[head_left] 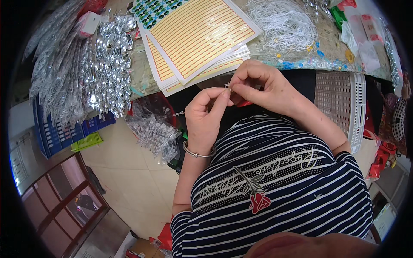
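Observation:
My left hand (206, 109) and my right hand (262, 86) meet just off the table's front edge. Thumb and forefinger of each are pinched together on a small silvery piece (227, 86). Most of it is covered by the fingertips, so its exact kind is unclear. A short bit of shiny silver strand (178, 114) pokes out on the left side of my left hand; whether it joins the pinched piece cannot be seen. Right beyond the hands lie stacked sheets with yellow and red stripes (202, 36), their lower corners near my left fingers.
Silver twisted strips (114, 64) and clear-wrapped bundles (64, 64) hang over the table's left side. A tangle of white string (282, 26) and sheets of green-blue stickers (157, 10) lie further back. Below stand a blue crate (58, 133) and a pale plastic basket (340, 103).

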Demonstrator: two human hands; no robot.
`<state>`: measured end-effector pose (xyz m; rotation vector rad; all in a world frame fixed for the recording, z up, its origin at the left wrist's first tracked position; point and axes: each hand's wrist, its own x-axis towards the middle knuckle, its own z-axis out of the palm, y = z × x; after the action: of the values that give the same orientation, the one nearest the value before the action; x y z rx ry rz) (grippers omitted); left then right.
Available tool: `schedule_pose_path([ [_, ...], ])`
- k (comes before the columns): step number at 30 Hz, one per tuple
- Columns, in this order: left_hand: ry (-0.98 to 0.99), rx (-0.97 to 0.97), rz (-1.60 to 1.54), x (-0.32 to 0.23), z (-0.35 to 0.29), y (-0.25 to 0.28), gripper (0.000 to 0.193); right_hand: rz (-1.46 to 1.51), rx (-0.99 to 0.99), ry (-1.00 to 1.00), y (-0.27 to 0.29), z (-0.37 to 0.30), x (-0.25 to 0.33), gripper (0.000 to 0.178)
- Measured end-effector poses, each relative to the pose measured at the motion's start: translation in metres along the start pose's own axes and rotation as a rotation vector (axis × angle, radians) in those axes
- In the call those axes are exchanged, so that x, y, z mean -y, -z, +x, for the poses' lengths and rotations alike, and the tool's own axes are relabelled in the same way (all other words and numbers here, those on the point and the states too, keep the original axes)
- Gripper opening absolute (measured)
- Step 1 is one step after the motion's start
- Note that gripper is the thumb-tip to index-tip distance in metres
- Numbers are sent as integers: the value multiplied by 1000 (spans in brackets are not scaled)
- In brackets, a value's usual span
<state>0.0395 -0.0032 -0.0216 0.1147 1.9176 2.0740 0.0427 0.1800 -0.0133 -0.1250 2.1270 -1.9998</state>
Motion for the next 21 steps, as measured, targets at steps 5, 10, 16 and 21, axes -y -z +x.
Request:
schedule_pose_path([
  [5,-85,20,133,5,0,0,7,-129,17,22,-1,1,0,6],
  [10,-39,36,72,3,-3,0,8,-54,-9,61,-3,0,-6,8],
  [16,115,12,-112,-1,-1,2,10,371,-7,-209,-6,-1,-6,12],
  [21,156,-52,15,-1,-2,0,14,331,53,-233,-6,0,-5,10],
])
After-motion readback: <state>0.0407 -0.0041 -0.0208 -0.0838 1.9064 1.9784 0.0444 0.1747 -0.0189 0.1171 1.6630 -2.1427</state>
